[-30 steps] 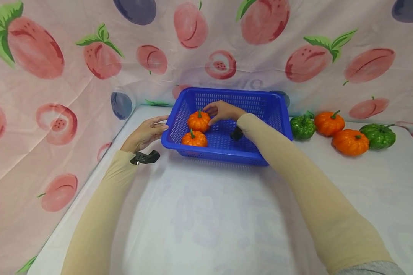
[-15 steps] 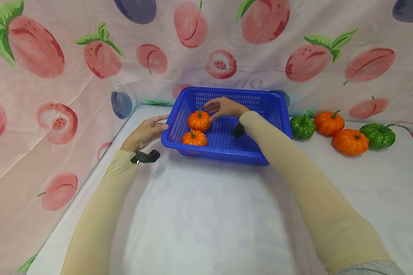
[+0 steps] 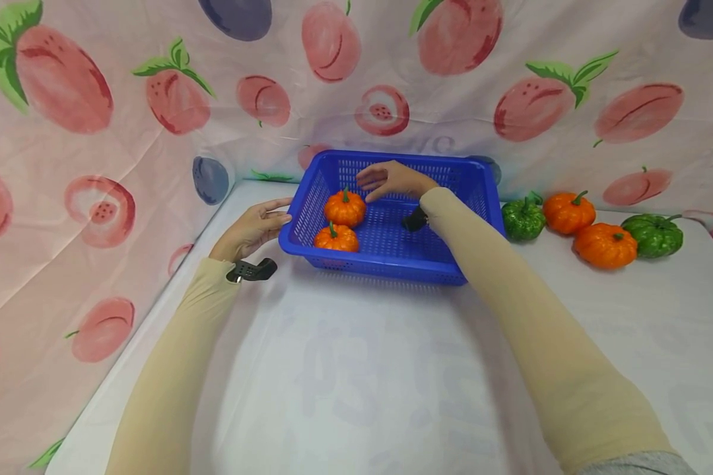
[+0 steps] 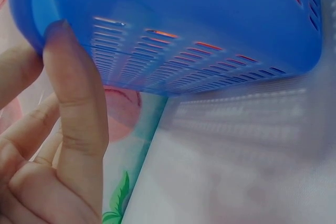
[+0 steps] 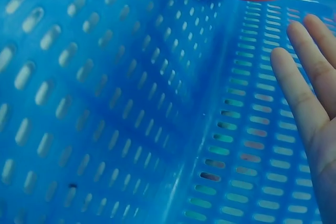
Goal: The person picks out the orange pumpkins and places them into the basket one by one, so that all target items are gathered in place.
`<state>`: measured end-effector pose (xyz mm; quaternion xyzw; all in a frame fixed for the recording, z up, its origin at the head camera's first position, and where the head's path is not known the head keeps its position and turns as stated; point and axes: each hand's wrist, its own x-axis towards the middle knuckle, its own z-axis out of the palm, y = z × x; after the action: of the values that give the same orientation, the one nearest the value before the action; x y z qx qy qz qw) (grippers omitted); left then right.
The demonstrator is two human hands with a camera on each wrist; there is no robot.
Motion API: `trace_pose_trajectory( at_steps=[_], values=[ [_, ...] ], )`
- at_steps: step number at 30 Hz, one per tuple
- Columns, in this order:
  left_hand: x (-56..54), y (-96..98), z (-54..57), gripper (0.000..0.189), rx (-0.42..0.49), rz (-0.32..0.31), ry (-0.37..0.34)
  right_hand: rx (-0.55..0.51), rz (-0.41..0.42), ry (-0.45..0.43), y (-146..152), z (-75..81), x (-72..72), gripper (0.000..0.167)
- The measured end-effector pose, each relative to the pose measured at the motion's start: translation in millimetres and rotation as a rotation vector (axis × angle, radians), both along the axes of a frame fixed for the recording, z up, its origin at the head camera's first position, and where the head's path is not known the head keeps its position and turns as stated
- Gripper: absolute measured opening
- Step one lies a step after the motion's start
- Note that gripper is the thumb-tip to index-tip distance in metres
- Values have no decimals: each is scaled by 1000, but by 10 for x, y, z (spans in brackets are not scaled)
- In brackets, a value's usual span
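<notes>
Rear orange mini pumpkin (image 3: 345, 210) sits inside blue basket (image 3: 392, 264) near its left edge; probably light, stiff, slick; best gripped round the ribs. Right hand (image 3: 396, 180): fingers apart, holding nothing. Left hand (image 3: 251, 231) pinches basket rim.

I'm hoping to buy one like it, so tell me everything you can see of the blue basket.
The blue basket looks like plastic: rectangular, with a solid rim, outward-flaring walls, and rows of slots through walls and base. It stands open side up on the white tabletop. Two orange pumpkins sit inside, at its left end. The left grip touches its left rim; the right grip hangs over its inside, seemingly touching neither wall nor base.
</notes>
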<state>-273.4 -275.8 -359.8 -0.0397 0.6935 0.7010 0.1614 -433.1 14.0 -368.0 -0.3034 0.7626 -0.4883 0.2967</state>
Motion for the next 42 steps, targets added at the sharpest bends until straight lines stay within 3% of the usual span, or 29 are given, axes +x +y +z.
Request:
trace_pose_trajectory(
  at_steps=[7,18,22,29,42],
  values=[
    [38,34,62,61,14,-8,-3,-28,11,-21,55,40,-3,57],
    [12,-52,-64,71,67,-68,84,-76,21,-32,102,106,-46,60],
    [7,-31,-44,67,32,-41,64,-92,32,-43,114,149,-43,60],
    [15,15,34,61,47,-26,8,-136,12,-79,145,219,-16,58],
    [24,18,33,61,54,-17,13,-144,12,-63,240,415,31,60]
  ],
)
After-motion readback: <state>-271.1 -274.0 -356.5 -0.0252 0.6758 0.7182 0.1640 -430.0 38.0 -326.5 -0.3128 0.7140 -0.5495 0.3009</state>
